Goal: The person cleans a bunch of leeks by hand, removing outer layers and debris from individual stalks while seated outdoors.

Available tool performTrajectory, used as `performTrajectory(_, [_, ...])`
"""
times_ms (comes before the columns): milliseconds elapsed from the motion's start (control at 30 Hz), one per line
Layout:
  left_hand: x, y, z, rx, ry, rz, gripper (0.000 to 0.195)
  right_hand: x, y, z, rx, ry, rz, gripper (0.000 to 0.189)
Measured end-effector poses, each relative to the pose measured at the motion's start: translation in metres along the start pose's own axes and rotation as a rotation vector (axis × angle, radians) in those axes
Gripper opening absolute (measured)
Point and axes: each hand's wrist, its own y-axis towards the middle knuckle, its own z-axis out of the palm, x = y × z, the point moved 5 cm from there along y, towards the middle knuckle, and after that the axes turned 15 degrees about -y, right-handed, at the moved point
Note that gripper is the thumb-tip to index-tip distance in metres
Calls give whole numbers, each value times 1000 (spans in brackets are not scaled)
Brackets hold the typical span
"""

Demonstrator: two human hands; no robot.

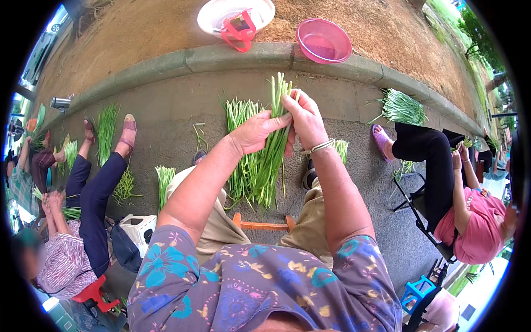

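Note:
Both my hands grip one bundle of long green stalks, likely garlic chives, in front of my knees. The pale cut ends point away from me and the leafy ends hang toward me. My left hand wraps the bundle from the left, its thumb across the stalks. My right hand holds the pale upper part, with a light band on the wrist. On the pavement beneath, partly hidden by the bundle, lies a larger pile of the same greens.
Small bunches lie by my left leg and right leg. A concrete kerb bears a pink basin and a white basin with a red-handled bag. People sit on both sides, handling greens. A white plastic stool stands left.

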Motion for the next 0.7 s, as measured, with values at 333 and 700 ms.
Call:
performTrajectory(333, [3,1,-8,-15,58,-9,23,-5,7,1,5,44,-39,17])
performTrajectory(700, [58,-6,-9,-78,316,-312,19,19,16,-43,217,-344,-290,47])
